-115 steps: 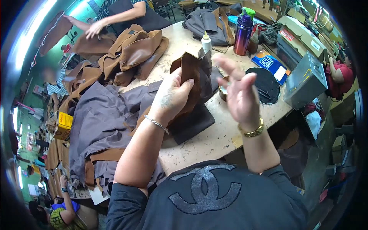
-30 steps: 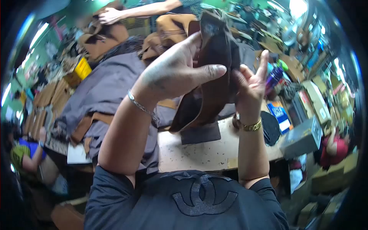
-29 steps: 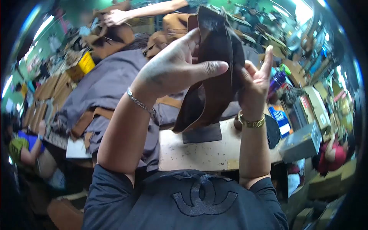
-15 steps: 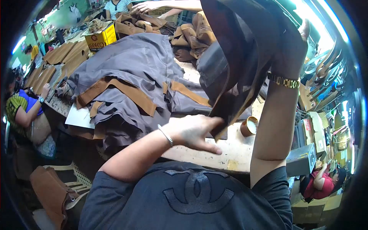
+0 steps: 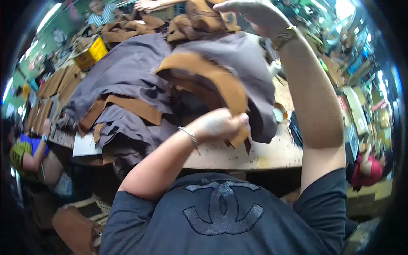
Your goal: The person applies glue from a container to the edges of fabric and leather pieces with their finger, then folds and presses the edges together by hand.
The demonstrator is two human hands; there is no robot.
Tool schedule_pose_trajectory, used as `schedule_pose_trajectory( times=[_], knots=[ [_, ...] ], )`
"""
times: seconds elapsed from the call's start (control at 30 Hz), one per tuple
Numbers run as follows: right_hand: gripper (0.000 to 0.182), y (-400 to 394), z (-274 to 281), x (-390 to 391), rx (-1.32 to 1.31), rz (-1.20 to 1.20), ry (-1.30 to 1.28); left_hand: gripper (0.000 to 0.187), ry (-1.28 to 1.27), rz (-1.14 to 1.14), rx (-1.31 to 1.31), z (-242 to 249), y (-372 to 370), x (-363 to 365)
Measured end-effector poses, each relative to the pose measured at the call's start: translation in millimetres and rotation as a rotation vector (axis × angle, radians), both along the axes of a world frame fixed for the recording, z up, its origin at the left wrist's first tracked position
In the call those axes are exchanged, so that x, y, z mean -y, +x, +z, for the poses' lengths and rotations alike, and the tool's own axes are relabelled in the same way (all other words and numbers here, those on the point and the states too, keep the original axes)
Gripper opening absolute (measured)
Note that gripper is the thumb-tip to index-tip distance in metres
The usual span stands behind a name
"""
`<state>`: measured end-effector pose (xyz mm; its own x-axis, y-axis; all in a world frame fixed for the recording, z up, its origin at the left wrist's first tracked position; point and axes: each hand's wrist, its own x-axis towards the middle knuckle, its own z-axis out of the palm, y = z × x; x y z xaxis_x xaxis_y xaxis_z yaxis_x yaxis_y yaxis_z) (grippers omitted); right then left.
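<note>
My left hand, with a silver bangle at its wrist, is closed on the end of a tan leather strip. That strip curves along the edge of a grey lining fabric piece, which is blurred and lifted off the table. My right hand is raised beyond the fabric at the top, fingers stretched out to the left and apparently holding nothing. A gold watch is on that wrist. Left of the lifted piece lies a heap of grey lining with another tan strip on it.
A small brown pot stands on the pale worktable, right of the fabric. Behind are brown leather pieces, a yellow box and a co-worker's hand. Other people sit at left and right.
The lifted fabric has swung down and left, turning its tan strip toward me. My left hand has closed on the strip's end. My right hand has moved left, its fingers now stretched out.
</note>
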<state>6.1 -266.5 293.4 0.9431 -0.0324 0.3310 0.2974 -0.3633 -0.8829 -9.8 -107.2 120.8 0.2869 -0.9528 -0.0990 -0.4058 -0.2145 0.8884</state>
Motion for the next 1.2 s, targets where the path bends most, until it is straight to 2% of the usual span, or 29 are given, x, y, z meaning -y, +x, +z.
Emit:
schedule_pose_trajectory(
  times=[0.03, 0.07, 0.1, 0.13, 0.17, 0.2, 0.23, 0.27, 0.3, 0.33, 0.37, 0.43, 0.5, 0.57, 0.7, 0.83, 0.9, 0.97, 1.0, 1.07, 1.1, 1.17, 1.2],
  knots=[
    [0.087, -24, 1, 2, 0.061, 0.101, 0.139, 0.046, 0.082, 0.044, -0.225, 6, 8, -3],
    [0.083, -44, -5, 1, 0.083, -0.116, 0.199, 0.046, 0.003, 0.107, -0.342, 0, 16, -3],
    [0.053, -60, -23, 30, 0.096, -0.215, 0.041, 0.045, -0.075, 0.179, -0.461, -6, 22, -2],
    [0.046, -91, -29, 17, 0.105, -0.206, 0.12, 0.038, -0.17, 0.205, -0.534, 4, 18, -5],
    [0.048, -108, -50, 27, 0.146, -0.166, 0.095, 0.033, -0.27, 0.29, -0.652, 18, 6, -6],
    [0.036, -129, -72, 18, 0.215, -0.156, 0.206, 0.033, -0.307, 0.27, -0.647, 17, 4, -4],
    [0.041, -149, -93, 6, 0.167, -0.222, 0.259, 0.033, -0.346, 0.25, -0.641, 15, 2, -1],
    [0.043, -165, -111, -8, 0.112, -0.261, 0.181, 0.033, -0.332, 0.243, -0.643, 13, 1, 0],
    [0.045, -176, -122, -28, -0.017, -0.326, 0.327, 0.034, -0.311, 0.204, -0.487, 11, -1, 1],
    [0.046, -182, -138, -42, -0.019, -0.376, 0.357, 0.035, -0.289, 0.16, -0.331, 10, -4, 2],
    [0.046, -186, -149, -53, -0.052, -0.434, 0.405, 0.035, -0.271, 0.141, -0.33, 10, -6, 3],
    [0.047, -189, -167, -62, -0.069, -0.39, 0.529, 0.034, -0.221, 0.118, -0.233, 10, -11, 3],
    [0.049, -189, -176, -63, -0.104, -0.35, 0.554, 0.038, -0.268, 0.088, -0.249, 11, -13, 4],
    [0.053, -189, -185, -61, -0.13, -0.354, 0.519, 0.044, 0.04, 0.035, -0.354, 24, -10, 1],
    [0.061, -188, -192, -61, -0.171, -0.341, 0.373, 0.056, 0.064, 0.092, -0.538, 10, -12, 1],
    [0.063, -186, -196, -62, -0.162, -0.399, 0.207, 0.058, 0.084, 0.108, -0.564, 5, -8, 0],
    [0.063, -185, -198, -63, -0.168, -0.424, 0.144, 0.048, 0.072, 0.001, -0.706, -4, -3, 2],
    [0.062, -183, -200, -63, -0.125, -0.53, -0.017, 0.044, 0.058, 0.013, -0.765, -6, -4, 4],
    [0.062, -181, -203, -62, -0.128, -0.529, -0.017, 0.041, 0.06, 0.03, -0.826, -6, -3, 5],
    [0.059, -178, -211, -60, 0.068, -0.671, -0.437, 0.039, 0.064, 0.046, -0.887, -5, -3, 5],
    [0.059, -177, -212, -61, 0.067, -0.673, -0.436, 0.037, 0.039, 0.06, -0.931, -2, -3, 5],
    [0.056, -176, -214, -63, 0.091, -0.789, -0.711, 0.035, 0.017, 0.072, -0.973, 4, -5, 5],
    [0.057, -176, -212, -64, 0.078, -0.792, -0.739, 0.035, -0.001, 0.084, -1.021, 7, -7, 5]
  ],
)
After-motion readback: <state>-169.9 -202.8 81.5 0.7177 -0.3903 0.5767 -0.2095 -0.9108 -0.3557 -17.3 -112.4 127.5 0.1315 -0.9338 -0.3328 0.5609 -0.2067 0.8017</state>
